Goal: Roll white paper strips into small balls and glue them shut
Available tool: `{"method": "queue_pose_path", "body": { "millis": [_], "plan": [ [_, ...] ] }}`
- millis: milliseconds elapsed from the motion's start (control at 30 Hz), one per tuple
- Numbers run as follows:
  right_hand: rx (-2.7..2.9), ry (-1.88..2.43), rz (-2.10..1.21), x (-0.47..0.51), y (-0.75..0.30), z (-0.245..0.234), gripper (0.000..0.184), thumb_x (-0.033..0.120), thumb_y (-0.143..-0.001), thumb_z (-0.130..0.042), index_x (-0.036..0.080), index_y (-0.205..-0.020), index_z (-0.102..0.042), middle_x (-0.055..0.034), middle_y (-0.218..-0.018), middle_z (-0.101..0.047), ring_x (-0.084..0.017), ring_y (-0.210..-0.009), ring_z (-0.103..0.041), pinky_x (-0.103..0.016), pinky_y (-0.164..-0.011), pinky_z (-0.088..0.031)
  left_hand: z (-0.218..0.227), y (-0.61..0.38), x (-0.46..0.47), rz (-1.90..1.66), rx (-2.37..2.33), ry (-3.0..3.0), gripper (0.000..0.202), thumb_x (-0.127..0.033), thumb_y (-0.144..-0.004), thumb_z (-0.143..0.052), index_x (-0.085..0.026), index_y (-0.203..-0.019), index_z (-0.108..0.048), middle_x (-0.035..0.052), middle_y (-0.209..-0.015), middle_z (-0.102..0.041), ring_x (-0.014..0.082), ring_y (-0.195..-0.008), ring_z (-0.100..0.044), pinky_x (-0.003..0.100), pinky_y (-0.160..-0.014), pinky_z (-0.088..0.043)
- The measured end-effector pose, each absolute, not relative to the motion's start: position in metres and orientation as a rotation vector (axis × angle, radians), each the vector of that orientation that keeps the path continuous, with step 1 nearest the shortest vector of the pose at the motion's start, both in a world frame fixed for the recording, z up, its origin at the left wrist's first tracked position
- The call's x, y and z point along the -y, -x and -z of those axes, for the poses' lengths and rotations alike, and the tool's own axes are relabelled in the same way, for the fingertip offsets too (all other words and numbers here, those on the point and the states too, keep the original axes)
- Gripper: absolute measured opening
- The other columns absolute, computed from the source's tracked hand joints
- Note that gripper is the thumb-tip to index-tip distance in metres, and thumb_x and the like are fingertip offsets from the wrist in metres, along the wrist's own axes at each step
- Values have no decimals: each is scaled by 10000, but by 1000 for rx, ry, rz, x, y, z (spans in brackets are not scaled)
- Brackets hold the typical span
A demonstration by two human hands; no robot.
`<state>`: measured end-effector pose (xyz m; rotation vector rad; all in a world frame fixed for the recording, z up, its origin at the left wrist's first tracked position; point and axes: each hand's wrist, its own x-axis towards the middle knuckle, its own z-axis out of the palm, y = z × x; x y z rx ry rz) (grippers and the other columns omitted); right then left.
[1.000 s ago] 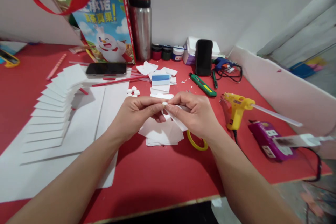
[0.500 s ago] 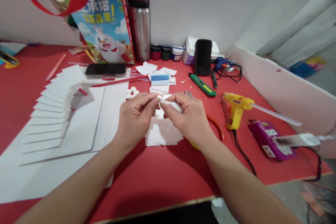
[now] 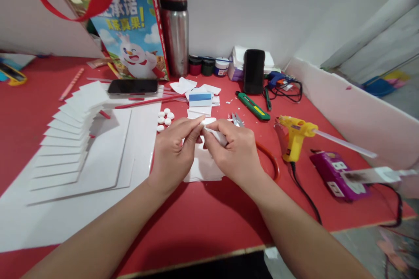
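Note:
My left hand (image 3: 175,150) and my right hand (image 3: 234,150) meet over the red table (image 3: 203,222), fingertips pinched together on a small white piece of paper (image 3: 214,135). Both hands are closed on it. Under them lies a stack of white paper slips (image 3: 203,168). Several small white round pellets (image 3: 164,118) lie just left of my left hand. Scissors with red handles (image 3: 262,152) lie behind my right hand, partly hidden.
A white stepped foam-board model (image 3: 65,135) stands at the left on white sheets. A yellow glue gun (image 3: 294,137), a purple device (image 3: 335,174), a green utility knife (image 3: 252,105), a phone (image 3: 132,86), a steel flask (image 3: 173,26), a printed bag (image 3: 131,30) and paint jars (image 3: 209,65) surround the hands.
My hands have shifted slightly left and away from me while working the white piece between the fingertips. The scissors' red handle and blade tips have come into sight beside my right hand.

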<state>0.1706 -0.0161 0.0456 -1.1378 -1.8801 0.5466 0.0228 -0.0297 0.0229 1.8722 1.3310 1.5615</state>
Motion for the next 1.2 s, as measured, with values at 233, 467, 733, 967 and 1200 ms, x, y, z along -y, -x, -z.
{"method": "queue_pose_path", "body": {
  "millis": [233,467,733,967,1200],
  "plan": [
    [1927,1086,-557,9,-179,-49,98,165,-889,-622,183,-847,-708,23,-662,-693,-107,-572,-576,-237,-576,-421,-30,-12,23,-1448,-1179,-1521,129,-262,-891,-725,-207,-971,-809,31,-823,-770,151,-716,-696,286,-723,-586],
    [2130,969,-374,4,-185,-46,168,181,-955,-548,188,-865,-689,-13,-749,-719,-124,-657,-622,-259,-659,-437,-32,-5,17,-1264,-1059,-1419,144,-270,-897,-711,-214,-976,-817,30,-812,-776,149,-700,-696,291,-726,-597],
    [1915,1103,-755,7,-182,-53,172,264,-940,-624,180,-802,-685,5,-676,-684,-110,-578,-564,-248,-580,-416,-31,-8,20,-1368,-1141,-1524,171,-292,-893,-715,-203,-1005,-809,44,-894,-780,150,-735,-676,277,-716,-575],
    [1668,1093,-1119,8,-179,-55,244,341,-926,-644,173,-750,-651,22,-603,-625,-81,-449,-444,-240,-459,-339,-33,-8,22,-1383,-1125,-1536,158,-243,-907,-697,-231,-1011,-816,13,-793,-744,134,-720,-657,263,-724,-553],
    [2061,1130,-151,17,-170,-41,195,233,-955,-520,181,-837,-667,-53,-716,-711,-156,-620,-600,-290,-600,-401,-34,-18,26,-1504,-1240,-1674,159,-220,-920,-661,-233,-938,-819,32,-817,-741,176,-768,-664,301,-710,-566]
  ]
}}
